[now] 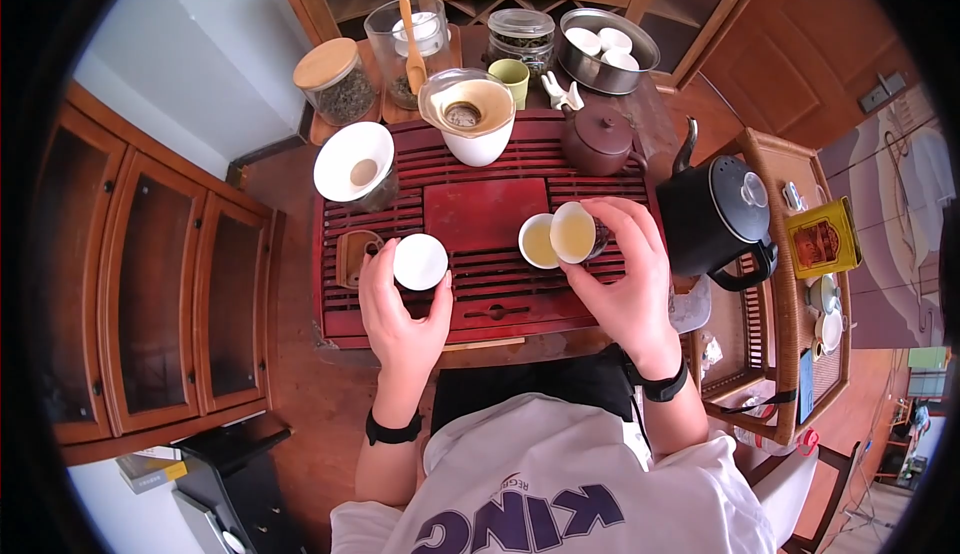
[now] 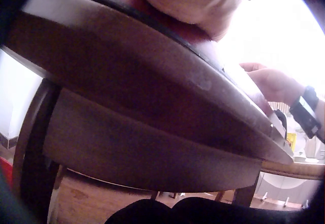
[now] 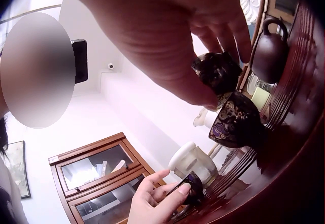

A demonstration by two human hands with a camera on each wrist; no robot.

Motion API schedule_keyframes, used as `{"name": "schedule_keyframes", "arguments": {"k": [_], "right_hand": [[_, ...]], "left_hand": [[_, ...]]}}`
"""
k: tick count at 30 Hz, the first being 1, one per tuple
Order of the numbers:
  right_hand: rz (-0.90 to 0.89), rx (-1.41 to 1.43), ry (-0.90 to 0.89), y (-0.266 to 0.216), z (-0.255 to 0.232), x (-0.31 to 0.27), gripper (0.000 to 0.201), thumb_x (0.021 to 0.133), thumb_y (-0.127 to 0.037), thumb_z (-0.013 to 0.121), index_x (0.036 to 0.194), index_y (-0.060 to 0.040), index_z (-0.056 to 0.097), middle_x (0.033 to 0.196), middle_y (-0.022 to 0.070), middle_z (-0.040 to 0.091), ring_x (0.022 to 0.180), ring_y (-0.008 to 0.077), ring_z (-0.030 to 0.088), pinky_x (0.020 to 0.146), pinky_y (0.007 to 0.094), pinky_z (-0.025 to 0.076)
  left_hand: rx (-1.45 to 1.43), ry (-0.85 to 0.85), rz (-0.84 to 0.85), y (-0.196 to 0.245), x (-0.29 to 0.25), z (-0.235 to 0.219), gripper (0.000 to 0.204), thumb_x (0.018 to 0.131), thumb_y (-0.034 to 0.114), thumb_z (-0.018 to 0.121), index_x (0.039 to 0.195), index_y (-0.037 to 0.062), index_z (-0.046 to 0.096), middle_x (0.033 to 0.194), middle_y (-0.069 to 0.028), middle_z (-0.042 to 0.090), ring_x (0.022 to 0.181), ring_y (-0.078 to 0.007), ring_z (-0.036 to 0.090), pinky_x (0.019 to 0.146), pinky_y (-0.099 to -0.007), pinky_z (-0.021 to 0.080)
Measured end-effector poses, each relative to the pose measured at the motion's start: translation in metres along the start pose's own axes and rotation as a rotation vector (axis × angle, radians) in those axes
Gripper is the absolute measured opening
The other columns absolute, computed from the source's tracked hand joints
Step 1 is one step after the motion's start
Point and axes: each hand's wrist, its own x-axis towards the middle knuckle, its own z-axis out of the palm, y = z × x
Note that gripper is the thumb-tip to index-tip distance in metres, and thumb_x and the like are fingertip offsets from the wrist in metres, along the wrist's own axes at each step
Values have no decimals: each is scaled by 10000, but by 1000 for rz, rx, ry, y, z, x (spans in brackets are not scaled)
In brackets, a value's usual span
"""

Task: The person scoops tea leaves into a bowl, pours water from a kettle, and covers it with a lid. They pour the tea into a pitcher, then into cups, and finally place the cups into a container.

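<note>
Between thumb and fingers, my left hand (image 1: 402,322) holds a small teacup (image 1: 420,261) over the front left of the red slatted tea tray (image 1: 490,320). Its inside looks plain white; in the right wrist view its outside is dark. My right hand (image 1: 632,289) pinches a second teacup (image 1: 573,232) by the rim, tilted, with pale yellow tea in it. This one overlaps a third teacup (image 1: 538,244) of tea on the tray. Dark sides with a gold pattern show on the held cup (image 3: 217,71) and the standing cup (image 3: 236,120). The left wrist view hides both cups.
Behind stand a white strainer cup (image 1: 354,159), a gaiwan with a strainer (image 1: 480,144) and a brown clay teapot (image 1: 603,136). A black kettle (image 1: 715,216) is right of the tray. Glass jars (image 1: 345,94) and a steel bowl (image 1: 610,74) line the back.
</note>
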Motion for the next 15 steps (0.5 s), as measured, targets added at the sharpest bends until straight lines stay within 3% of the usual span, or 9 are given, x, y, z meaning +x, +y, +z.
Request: {"name": "schedule_keyframes", "arguments": {"k": [2, 12, 14, 15], "right_hand": [[2, -2, -2, -1, 0, 0, 561, 704, 38, 767, 1237, -62, 623, 1209, 114, 591, 1028, 279, 633, 853, 358, 542], [-31, -21, 40, 1, 4, -3, 565, 705, 41, 775, 1240, -54, 621, 1208, 127, 588, 1039, 296, 633, 848, 364, 549], [-41, -21, 43, 1, 4, -3, 560, 706, 45, 774, 1236, -53, 624, 1208, 128, 588, 1036, 295, 634, 846, 364, 551], [-51, -21, 44, 1, 5, -4, 554, 707, 48, 774, 1232, -52, 627, 1208, 129, 588, 1032, 293, 635, 845, 364, 552]], "left_hand": [[-10, 5, -17, 0, 0, 1, 706, 755, 124, 845, 1355, -10, 498, 1259, -178, 603, 1169, -407, 588, 1050, -541, 464], [-5, -3, -17, 0, 0, 0, 699, 761, 133, 843, 1351, -14, 499, 1262, -179, 603, 1171, -409, 589, 1052, -541, 463], [1, -2, 13, 0, 2, -1, 695, 787, 44, 804, 1394, -9, 470, 1279, -193, 604, 1155, -324, 610, 967, -418, 504], [1, -2, 13, 1, 2, -1, 695, 787, 44, 804, 1394, -9, 470, 1279, -193, 604, 1155, -324, 610, 967, -418, 504]]}}
